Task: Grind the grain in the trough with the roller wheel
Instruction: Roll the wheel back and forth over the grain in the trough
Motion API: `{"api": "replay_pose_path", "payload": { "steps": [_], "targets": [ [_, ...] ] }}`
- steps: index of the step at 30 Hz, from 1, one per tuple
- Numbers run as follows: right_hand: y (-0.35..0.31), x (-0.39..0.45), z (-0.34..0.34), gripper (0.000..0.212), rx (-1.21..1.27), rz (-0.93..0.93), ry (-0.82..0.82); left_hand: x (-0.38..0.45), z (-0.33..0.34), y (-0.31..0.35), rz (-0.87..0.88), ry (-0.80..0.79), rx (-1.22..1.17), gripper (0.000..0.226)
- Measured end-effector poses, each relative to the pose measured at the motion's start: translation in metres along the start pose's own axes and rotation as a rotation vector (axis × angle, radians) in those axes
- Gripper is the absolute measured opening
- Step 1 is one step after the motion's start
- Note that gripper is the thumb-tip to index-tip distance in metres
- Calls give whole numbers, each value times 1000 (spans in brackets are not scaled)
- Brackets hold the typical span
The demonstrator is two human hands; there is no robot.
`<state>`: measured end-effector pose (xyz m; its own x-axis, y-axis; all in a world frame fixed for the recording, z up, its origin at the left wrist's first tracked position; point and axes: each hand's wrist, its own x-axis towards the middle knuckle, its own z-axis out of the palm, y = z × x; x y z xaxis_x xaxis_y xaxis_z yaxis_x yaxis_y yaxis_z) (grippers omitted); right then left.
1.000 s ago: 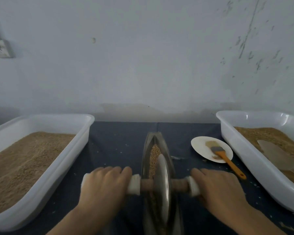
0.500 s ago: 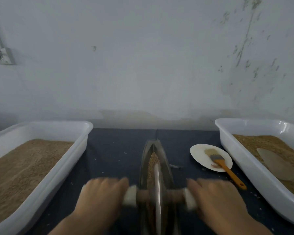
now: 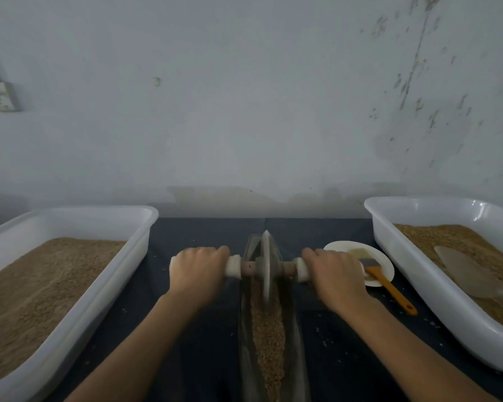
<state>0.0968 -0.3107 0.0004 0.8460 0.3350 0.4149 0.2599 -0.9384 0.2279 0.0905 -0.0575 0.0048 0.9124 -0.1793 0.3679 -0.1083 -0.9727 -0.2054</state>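
A narrow metal trough runs away from me down the middle of the dark table, with brown grain along its groove. The roller wheel, a thin metal disc on a wooden axle with white end grips, stands upright near the trough's far end. My left hand grips the left handle and my right hand grips the right handle, both arms stretched forward. The grain under the wheel is hidden.
A white tub of fine brown meal sits at the left. Another white tub at the right holds grain and a pale scoop. Between it and the trough lie a small white plate and an orange-handled brush. The wall rises just behind.
Both hands have pushed the roller wheel away from me, from the near part of the trough to its far end. Grain in the near groove now shows.
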Motion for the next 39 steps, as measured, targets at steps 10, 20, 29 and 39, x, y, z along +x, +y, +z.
{"api": "replay_pose_path", "payload": {
  "steps": [10,20,29,39],
  "targets": [
    [-5,-101,-62,48,139,-214,80,-121,-68,4,229,70,-200,50],
    [4,-1,-2,29,26,-30,-23,-12,-3,-1,-24,15,-1,25],
    [2,-76,-39,46,136,-140,-139,-89,-39,8,98,-62,-109,35],
    [-3,-47,-23,41,32,-71,-85,-63,-16,1,40,-6,-76,32]
  ]
}}
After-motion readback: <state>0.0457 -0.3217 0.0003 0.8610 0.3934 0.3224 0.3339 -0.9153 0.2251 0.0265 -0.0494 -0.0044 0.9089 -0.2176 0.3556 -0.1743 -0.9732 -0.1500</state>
